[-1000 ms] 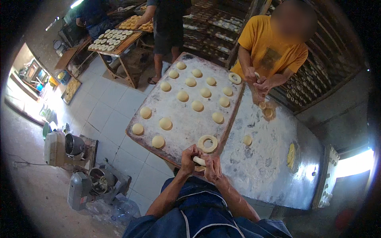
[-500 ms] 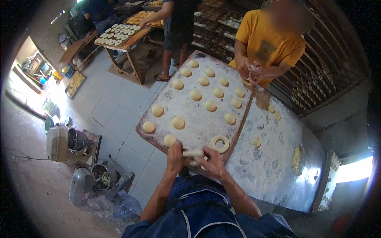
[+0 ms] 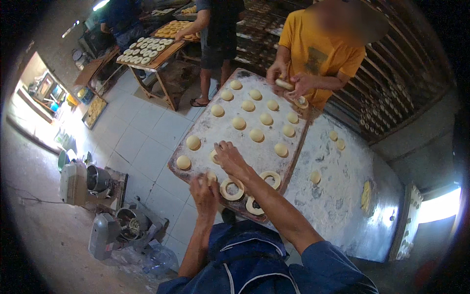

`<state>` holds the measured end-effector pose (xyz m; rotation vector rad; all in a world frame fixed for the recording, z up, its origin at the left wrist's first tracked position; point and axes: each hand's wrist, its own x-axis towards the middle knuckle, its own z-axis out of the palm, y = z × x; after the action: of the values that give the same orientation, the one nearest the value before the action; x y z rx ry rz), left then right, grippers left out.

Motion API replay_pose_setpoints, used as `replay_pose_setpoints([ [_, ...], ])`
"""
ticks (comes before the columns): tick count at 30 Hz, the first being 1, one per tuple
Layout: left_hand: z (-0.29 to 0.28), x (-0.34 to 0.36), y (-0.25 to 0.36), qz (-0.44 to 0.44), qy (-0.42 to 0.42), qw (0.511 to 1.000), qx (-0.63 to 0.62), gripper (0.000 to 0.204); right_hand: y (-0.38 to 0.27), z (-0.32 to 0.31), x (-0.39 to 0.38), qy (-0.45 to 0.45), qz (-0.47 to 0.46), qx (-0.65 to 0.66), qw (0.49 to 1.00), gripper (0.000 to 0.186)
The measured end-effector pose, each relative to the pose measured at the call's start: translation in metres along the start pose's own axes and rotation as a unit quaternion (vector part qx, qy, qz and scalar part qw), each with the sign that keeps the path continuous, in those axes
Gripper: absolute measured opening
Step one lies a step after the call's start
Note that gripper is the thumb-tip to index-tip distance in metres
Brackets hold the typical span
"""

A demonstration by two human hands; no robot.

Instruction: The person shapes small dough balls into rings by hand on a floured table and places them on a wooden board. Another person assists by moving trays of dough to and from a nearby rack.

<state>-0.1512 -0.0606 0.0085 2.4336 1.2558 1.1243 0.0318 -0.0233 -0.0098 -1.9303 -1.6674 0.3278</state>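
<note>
My left hand (image 3: 204,192) closes its fingers round a pale dough ball (image 3: 211,177) at the near left corner of the floured board (image 3: 215,134). Reaching across the board, my right hand (image 3: 230,158) curls its fingertips over another dough ball (image 3: 214,156), which it partly hides. Beside my right forearm lie a dough ring (image 3: 223,183), a second dough ring (image 3: 277,183) to its right, and a third dough ring (image 3: 251,210) at the near edge, partly covered by the arm. Several round dough balls (image 3: 238,123) stand in loose rows farther up the board.
Across the board, a person in a yellow shirt (image 3: 320,46) handles a dough ring (image 3: 284,84). A floured metal table (image 3: 338,196) adjoins on the right. Mixers (image 3: 105,235) stand at left. Farther back, people work by a table with a tray of rings (image 3: 147,50).
A shaped ring has left my hands and lies on the board. My right hand has moved forward onto a dough ball; my left has shifted slightly left. The other person's hands have moved left.
</note>
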Motion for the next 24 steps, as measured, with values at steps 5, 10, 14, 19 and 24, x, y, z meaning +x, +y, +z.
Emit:
replay_pose_setpoints([
  [5, -0.003, 0.025, -0.04, -0.054, -0.208, 0.976, -0.019, 0.034, -0.021, -0.023, -0.015, -0.049, 0.057, 0.1, 0.992, 0.033],
  [10, -0.023, 0.046, 0.003, -0.137, -0.324, 0.931, -0.098, 0.041, -0.004, -0.104, -0.149, 0.093, 0.176, 0.222, 0.954, 0.038],
  [14, -0.004, 0.011, 0.117, -0.08, -0.367, 0.868, -0.324, 0.042, 0.059, -0.171, -0.322, 0.163, 0.416, 0.083, 0.891, 0.028],
  [19, 0.079, -0.061, 0.251, 0.176, -0.351, 0.86, -0.325, 0.039, 0.118, -0.19, -0.418, 0.222, 0.449, -0.13, 0.856, 0.031],
  [24, 0.102, -0.115, 0.308, 0.164, -0.388, 0.819, -0.388, 0.031, 0.123, -0.193, -0.434, 0.242, 0.477, 0.125, 0.836, 0.037],
])
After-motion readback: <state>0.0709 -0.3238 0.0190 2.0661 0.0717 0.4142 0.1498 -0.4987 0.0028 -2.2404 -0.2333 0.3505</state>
